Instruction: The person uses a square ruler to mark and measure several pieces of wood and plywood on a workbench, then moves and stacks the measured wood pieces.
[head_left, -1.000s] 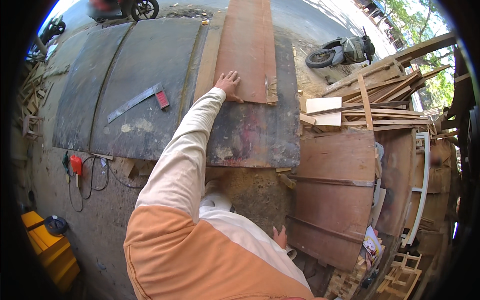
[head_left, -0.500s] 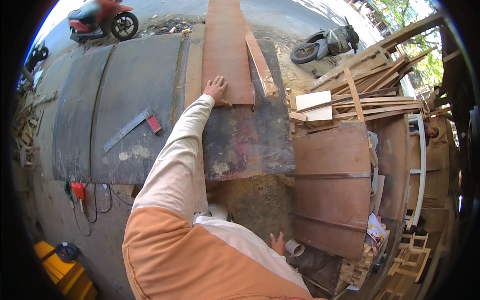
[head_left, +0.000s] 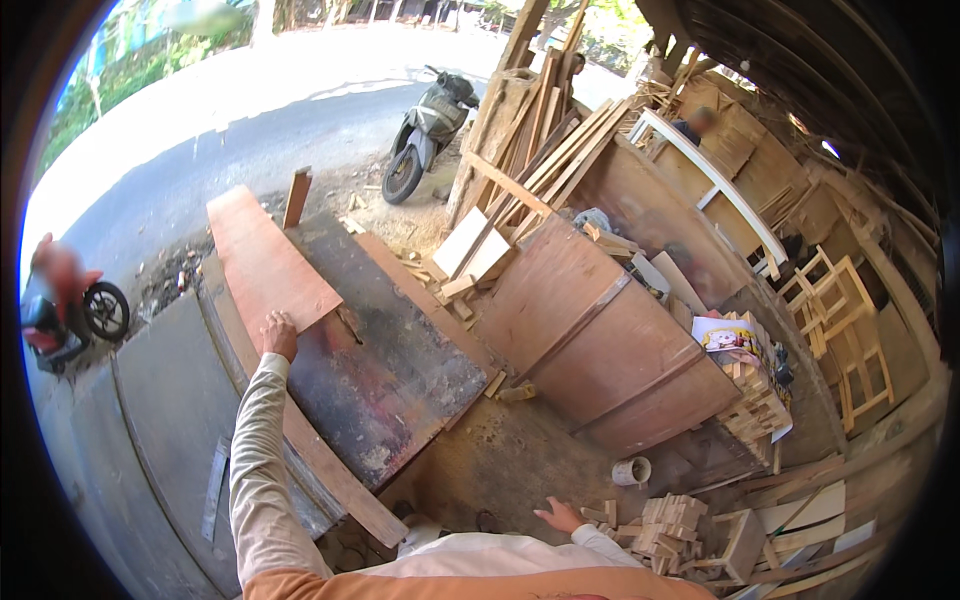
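Resting flat, fingers extended, left hand [head_left: 279,337] touches near end of reddish panel [head_left: 268,262] lying on dark worktop [head_left: 425,375]. Right hand [head_left: 563,516] empty, fingers spread, near wood blocks [head_left: 668,526]. Panel could skew or tip; likely causes: one-handed contact, apparent far-end overhang.

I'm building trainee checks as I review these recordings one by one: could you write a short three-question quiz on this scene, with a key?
1. Multiple choice. Which of the person's hands touches the reddish panel? A) right only B) left only C) both
2. True or false. The right hand is gripping the white bucket.
3. Fill in. The metal strip lies to the ____ of the left forearm in the picture.

Key
1: B, the left hand rests at its near end.
2: False, the two are apart.
3: left.
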